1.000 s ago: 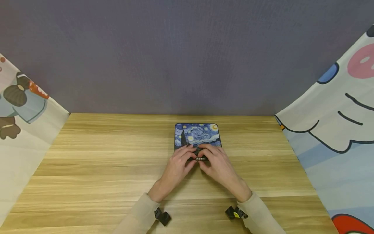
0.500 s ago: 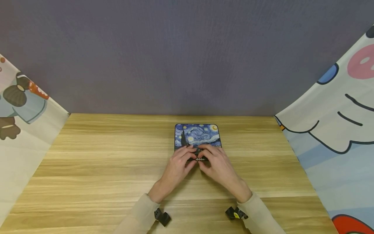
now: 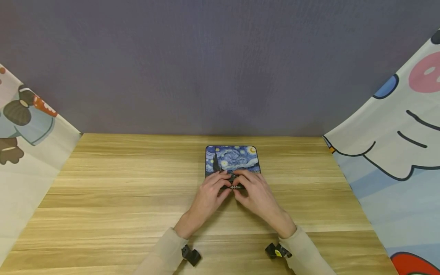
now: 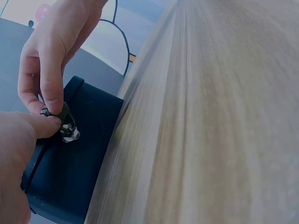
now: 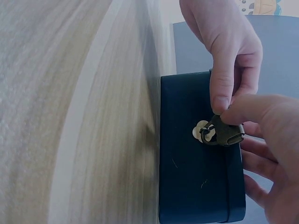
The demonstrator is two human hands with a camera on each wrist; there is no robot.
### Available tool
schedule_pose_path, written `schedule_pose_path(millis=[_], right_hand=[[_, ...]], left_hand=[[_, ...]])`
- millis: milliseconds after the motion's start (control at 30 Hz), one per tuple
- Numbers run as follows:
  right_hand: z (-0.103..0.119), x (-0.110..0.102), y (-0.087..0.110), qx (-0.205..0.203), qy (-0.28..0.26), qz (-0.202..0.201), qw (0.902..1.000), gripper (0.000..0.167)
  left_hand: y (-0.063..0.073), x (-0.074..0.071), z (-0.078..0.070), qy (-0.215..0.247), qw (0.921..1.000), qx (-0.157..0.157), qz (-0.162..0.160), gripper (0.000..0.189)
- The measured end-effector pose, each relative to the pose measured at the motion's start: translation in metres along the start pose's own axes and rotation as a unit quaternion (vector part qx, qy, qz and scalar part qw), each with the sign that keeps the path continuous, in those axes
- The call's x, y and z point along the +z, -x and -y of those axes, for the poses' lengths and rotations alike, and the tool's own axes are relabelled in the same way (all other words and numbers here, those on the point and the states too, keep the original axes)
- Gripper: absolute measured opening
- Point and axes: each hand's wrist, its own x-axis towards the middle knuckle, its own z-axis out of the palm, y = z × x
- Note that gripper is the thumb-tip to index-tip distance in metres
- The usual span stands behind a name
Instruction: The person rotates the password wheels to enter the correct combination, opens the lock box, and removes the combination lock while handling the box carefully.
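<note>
Left hand [image 3: 209, 192] and right hand [image 3: 257, 192] angle inward, both pinching a padlock [image 5: 230, 135]; just ahead sits a box [image 3: 234, 157], partly hidden beneath them.

A wooden table [image 3: 120, 214] with streaky yellow-brown grain spreads beneath a plain grey-purple backdrop [image 3: 206, 68], which meets its far edge. Along the left side hangs a white printed cloth [image 3: 38, 183] with brown, grey-blue and orange-red shapes, perhaps a cartoon figure cut off by the view. On the right, another cloth [image 3: 388, 152] shows black outlines, a pink oval, pale blue areas and a red patch low down.
</note>
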Motion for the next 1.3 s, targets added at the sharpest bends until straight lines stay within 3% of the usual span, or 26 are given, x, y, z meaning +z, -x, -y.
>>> schedule_pose_path(millis=[233,1300], right_hand=[[-0.0007,0.0013,0.0004,-0.01,0.0,-0.016,0.9998,0.026],[-0.0003,0.0005,0.0001,-0.007,-0.005,-0.008,0.9999,0.023]], left_hand=[[0.0001,0.0002,0.0004,0.0,1.0,0.0,-0.001,0.016],[0.0004,0.0012,0.0009,0.002,0.9999,0.006,-0.008,0.019]])
